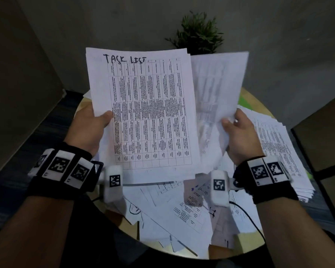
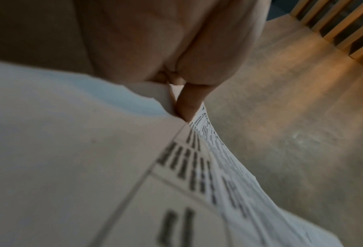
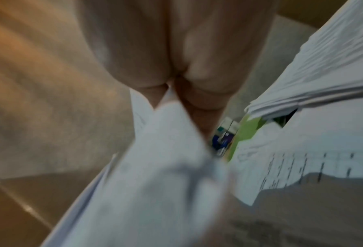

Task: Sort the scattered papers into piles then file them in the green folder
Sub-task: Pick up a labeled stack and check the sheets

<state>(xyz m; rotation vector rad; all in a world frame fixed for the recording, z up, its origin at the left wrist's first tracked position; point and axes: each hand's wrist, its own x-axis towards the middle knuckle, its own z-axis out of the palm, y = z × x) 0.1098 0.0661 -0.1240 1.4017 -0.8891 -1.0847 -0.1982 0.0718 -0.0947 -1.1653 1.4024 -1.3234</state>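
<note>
Papers: a sheaf headed "TASK LIST" (image 1: 143,113) is pinched at its side edge by the left grip (image 1: 89,128), while the right grip (image 1: 240,136) pinches 1 blurred sheet (image 1: 217,97) just beside it. Below both, loose sheets (image 1: 182,209) litter the round surface (image 1: 248,242); right of the right grip a pile (image 1: 278,147) lies on the green folder (image 1: 244,100).

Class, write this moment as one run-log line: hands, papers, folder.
left hand: grips TASK LIST stack | right hand: grips blurred sheets | green folder: under sorted pile | loose papers: unsorted
</note>
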